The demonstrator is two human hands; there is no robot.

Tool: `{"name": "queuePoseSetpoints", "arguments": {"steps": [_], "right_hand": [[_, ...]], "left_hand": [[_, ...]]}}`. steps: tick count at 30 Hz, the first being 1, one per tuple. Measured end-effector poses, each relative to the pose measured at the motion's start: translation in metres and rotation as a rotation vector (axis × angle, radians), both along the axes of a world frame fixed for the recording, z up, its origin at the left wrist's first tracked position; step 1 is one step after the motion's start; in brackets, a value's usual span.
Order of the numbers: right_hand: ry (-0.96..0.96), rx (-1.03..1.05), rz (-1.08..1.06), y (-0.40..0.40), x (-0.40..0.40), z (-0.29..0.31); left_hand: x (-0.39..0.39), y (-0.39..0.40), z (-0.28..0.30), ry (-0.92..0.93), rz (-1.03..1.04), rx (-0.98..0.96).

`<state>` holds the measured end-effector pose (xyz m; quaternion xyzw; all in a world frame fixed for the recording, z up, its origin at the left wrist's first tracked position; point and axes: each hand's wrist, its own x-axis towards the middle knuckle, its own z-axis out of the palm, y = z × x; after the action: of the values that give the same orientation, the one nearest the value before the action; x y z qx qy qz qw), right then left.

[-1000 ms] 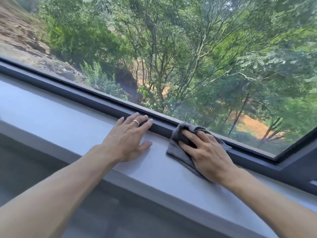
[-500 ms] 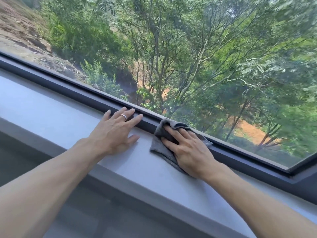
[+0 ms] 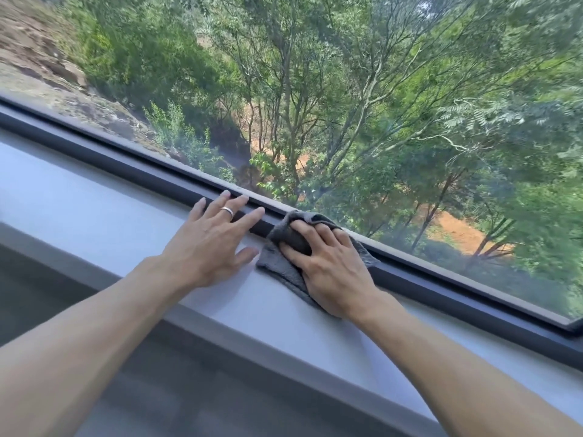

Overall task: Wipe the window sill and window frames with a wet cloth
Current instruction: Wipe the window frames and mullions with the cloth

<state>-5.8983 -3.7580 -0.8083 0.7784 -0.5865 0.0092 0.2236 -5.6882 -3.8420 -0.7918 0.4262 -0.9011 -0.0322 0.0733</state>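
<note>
Grey cloth [image 3: 284, 266] pressed by right hand [image 3: 331, 269], fingers seemingly curled, along frame [image 3: 157, 175]; left hand [image 3: 208, 244] flat on sill [image 3: 94, 212], empty; leftward sweep needed next

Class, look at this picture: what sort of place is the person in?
Probably indoors at an upper-floor window: a pale window sill, a dark window frame, and treetops seen from above through the glass.

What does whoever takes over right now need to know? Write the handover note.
Left hand: flat on the window sill, fingertips on the dark window frame, holding nothing.
Right hand: fingers curled, pressing the grey cloth where sill meets frame.
Done: cannot tell which stretches are wiped.
Left: run the cloth along the sill and frame both ways.
</note>
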Motion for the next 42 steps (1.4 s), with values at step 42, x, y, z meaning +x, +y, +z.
{"name": "queuePoseSetpoints", "arguments": {"steps": [42], "right_hand": [[0.026, 0.039, -0.037, -0.091, 0.138, 0.000]], "left_hand": [[0.144, -0.103, -0.004, -0.034, 0.072, 0.049]]}}
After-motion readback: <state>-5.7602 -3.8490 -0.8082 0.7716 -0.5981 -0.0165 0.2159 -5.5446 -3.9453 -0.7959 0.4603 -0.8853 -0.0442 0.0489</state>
